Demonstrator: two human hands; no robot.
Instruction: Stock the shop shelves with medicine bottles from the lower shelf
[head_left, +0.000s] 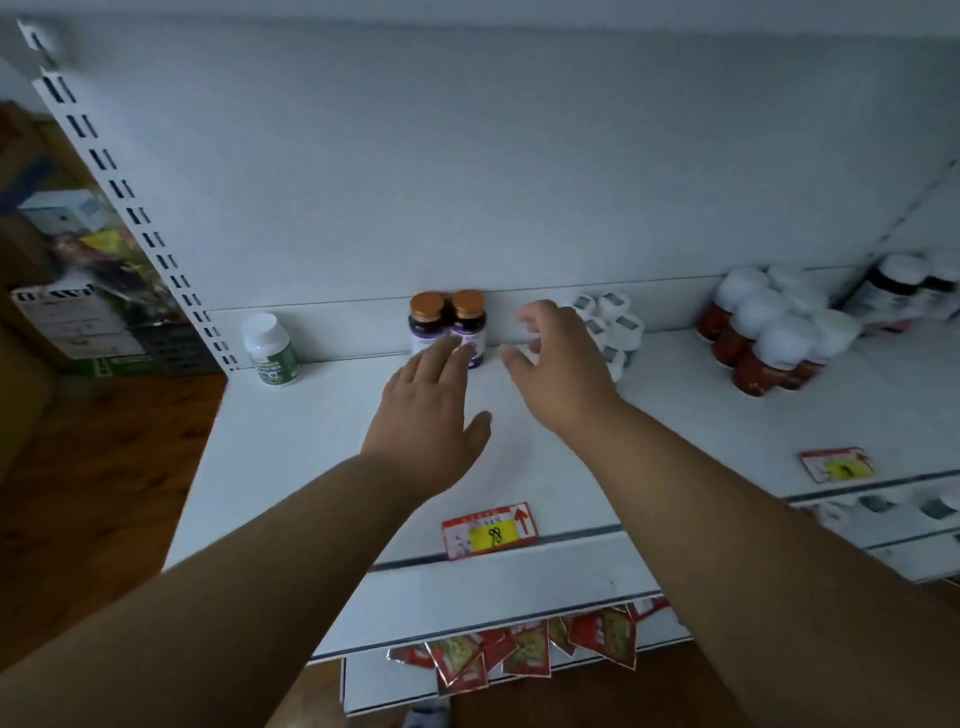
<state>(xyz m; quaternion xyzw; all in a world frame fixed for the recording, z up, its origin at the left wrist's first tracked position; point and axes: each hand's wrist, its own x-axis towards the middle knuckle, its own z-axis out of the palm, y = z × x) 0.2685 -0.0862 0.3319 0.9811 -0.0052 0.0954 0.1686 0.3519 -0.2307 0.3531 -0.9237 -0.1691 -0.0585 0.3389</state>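
white shelf (311, 441): two purple bottles (449, 327) at back; left hand (431, 415) and right hand (556, 364) near them, fingers apart, holding nothing.

Both forearms are bare to the frame edge, and the left hand (428, 410) and right hand (563, 364) wear nothing.

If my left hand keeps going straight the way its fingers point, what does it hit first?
Most likely the right purple bottle of the copper-capped pair: the left hand has its fingertips already overlapping its label, though whether they touch is unclear.
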